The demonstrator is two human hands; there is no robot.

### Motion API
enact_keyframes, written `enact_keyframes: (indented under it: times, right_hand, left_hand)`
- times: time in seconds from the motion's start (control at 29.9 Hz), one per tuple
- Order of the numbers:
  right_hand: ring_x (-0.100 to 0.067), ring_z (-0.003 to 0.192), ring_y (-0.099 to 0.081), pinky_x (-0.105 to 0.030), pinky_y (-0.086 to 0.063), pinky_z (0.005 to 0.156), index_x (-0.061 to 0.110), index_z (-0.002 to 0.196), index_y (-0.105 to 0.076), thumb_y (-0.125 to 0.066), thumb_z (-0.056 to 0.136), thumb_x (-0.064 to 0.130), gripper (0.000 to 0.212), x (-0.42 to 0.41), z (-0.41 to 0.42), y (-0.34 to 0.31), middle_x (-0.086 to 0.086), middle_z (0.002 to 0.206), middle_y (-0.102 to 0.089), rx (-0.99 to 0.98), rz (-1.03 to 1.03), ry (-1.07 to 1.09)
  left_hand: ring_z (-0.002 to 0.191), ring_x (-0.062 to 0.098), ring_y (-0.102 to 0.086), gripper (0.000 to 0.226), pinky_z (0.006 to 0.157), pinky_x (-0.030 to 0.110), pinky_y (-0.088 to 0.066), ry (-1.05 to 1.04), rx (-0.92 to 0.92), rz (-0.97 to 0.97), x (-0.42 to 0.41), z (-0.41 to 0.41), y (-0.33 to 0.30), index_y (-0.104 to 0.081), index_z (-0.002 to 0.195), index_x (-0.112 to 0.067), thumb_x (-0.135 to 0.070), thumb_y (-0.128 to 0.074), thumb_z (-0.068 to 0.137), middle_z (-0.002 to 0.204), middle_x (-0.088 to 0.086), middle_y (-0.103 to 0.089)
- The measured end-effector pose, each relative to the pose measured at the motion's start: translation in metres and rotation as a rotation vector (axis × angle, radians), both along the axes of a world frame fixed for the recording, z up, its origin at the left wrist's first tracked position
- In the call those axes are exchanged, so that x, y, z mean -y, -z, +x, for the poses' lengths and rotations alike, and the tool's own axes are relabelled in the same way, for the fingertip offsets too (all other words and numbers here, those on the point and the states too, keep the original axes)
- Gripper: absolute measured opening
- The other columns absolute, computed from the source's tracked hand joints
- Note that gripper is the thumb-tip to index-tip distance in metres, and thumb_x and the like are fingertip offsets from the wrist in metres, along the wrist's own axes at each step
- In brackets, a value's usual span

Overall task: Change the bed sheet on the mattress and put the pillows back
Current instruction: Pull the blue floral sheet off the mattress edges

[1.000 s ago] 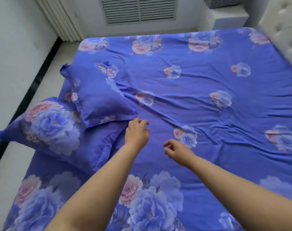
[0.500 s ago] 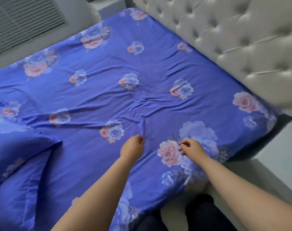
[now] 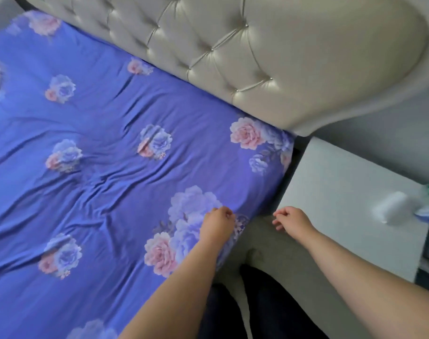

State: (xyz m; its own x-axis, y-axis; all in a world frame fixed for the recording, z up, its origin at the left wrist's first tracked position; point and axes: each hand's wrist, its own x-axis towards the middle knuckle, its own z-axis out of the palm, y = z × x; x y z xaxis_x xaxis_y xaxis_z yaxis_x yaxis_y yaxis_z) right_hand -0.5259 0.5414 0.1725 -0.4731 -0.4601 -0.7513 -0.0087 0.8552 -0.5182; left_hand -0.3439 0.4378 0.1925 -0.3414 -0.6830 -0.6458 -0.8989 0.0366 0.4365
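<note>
The blue sheet (image 3: 105, 182) with pink and lilac flowers covers the mattress, with creases across its middle. Its near right corner by the headboard lies smooth. My left hand (image 3: 218, 226) hangs over the sheet's right edge, fingers loosely curled, and I see nothing held in it. My right hand (image 3: 291, 222) is past the mattress edge, above the gap beside the bedside table, with its fingers loosely curled and empty. No pillow is in view.
A beige tufted headboard (image 3: 269, 59) runs along the top. A white bedside table (image 3: 343, 196) stands right of the bed, with a white roll (image 3: 389, 206) and small items at its far right. My dark trouser legs (image 3: 262, 304) are below, on the grey floor.
My view has swung right, from the two pillows at the bed's left side to the headboard corner and bedside table. Both hands moved right with it, the right one off the mattress.
</note>
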Motion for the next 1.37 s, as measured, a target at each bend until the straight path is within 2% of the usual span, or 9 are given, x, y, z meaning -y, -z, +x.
enact_keyframes:
  times: [0.33,0.5,0.7,0.84,0.9,1.04,1.14,1.24,1.37]
  right_hand:
    - [-0.019,0.063,-0.062,-0.029,-0.049,0.070,0.011,0.089,-0.061,-0.048,0.093,0.009,0.014,0.016,-0.040,0.052,-0.005,0.078,-0.068,0.069,0.047,0.286]
    - [-0.021,0.072,-0.062,-0.026,-0.048,0.064,0.014,0.095,-0.060,-0.046,0.096,0.012,0.014,0.035,-0.070,0.071,-0.009,0.093,-0.069,0.070,0.025,0.383]
    - [-0.024,0.086,-0.063,-0.032,-0.052,0.073,0.005,0.131,-0.048,-0.045,0.097,0.011,0.034,0.086,-0.131,0.100,-0.008,0.111,-0.058,0.113,-0.064,0.406]
    - [-0.032,0.109,-0.060,-0.041,-0.048,0.096,0.008,0.132,-0.047,-0.052,0.093,0.024,0.042,0.120,-0.184,0.143,-0.014,0.128,-0.056,0.124,-0.074,0.376]
    - [-0.026,0.114,-0.055,-0.035,-0.047,0.095,0.011,0.129,-0.048,-0.055,0.090,0.032,0.045,0.129,-0.202,0.159,-0.008,0.129,-0.056,0.139,-0.038,0.332]
    - [-0.025,0.135,-0.037,-0.029,-0.032,0.102,0.007,0.149,-0.018,-0.055,0.094,0.033,0.071,0.140,-0.225,0.194,-0.010,0.148,-0.035,0.170,0.064,0.307]
    - [-0.030,0.127,-0.044,-0.034,-0.035,0.101,0.005,0.148,-0.018,-0.050,0.097,0.027,0.064,0.151,-0.233,0.216,-0.016,0.142,-0.041,0.258,0.044,0.458]
    - [-0.024,0.090,-0.059,-0.031,-0.045,0.074,0.003,0.132,-0.045,-0.057,0.091,0.028,0.050,0.158,-0.231,0.224,-0.013,0.109,-0.062,0.360,-0.017,0.636]
    - [-0.021,0.082,-0.060,-0.030,-0.049,0.075,0.015,0.122,-0.052,-0.068,0.065,0.037,0.062,0.164,-0.198,0.207,-0.006,0.095,-0.062,0.201,-0.112,0.465]
  left_hand:
    - [0.123,0.029,-0.038,0.030,0.103,0.032,-0.034,0.228,0.108,-0.044,0.057,-0.052,0.056,-0.059,0.120,-0.027,-0.031,-0.049,0.093,0.129,0.005,-0.050]
    - [0.128,0.028,-0.032,0.040,0.101,0.037,-0.037,0.274,0.126,-0.134,0.086,-0.096,0.073,-0.050,0.130,-0.027,-0.032,-0.056,0.091,0.136,0.000,-0.042]
    - [0.127,0.027,-0.031,0.055,0.092,0.041,-0.044,0.282,0.155,-0.075,0.101,-0.153,0.104,-0.037,0.138,-0.030,-0.038,-0.060,0.089,0.141,-0.003,-0.035]
    - [0.130,0.024,-0.029,0.054,0.096,0.041,-0.039,0.197,0.141,-0.019,0.095,-0.192,0.132,-0.037,0.138,-0.031,-0.044,-0.058,0.089,0.143,-0.005,-0.033]
    - [0.132,0.022,-0.028,0.055,0.099,0.042,-0.035,0.171,0.138,-0.004,0.089,-0.207,0.144,-0.037,0.137,-0.033,-0.050,-0.056,0.088,0.144,-0.008,-0.032]
    - [0.133,0.019,-0.029,0.055,0.100,0.041,-0.035,0.150,0.125,0.008,0.077,-0.224,0.166,-0.037,0.138,-0.033,-0.051,-0.054,0.089,0.147,-0.011,-0.028]
    - [0.132,0.021,-0.032,0.047,0.100,0.041,-0.036,0.108,0.062,-0.034,0.069,-0.228,0.181,-0.039,0.138,-0.029,-0.038,-0.051,0.094,0.147,-0.007,-0.031]
    - [0.130,0.023,-0.034,0.040,0.103,0.034,-0.031,0.055,-0.059,-0.107,0.068,-0.227,0.190,-0.044,0.136,-0.024,-0.020,-0.044,0.096,0.146,-0.003,-0.036]
    - [0.128,0.024,-0.039,0.043,0.104,0.025,-0.025,0.011,-0.230,-0.262,0.091,-0.227,0.181,-0.052,0.131,-0.023,-0.022,-0.036,0.091,0.141,0.000,-0.043]
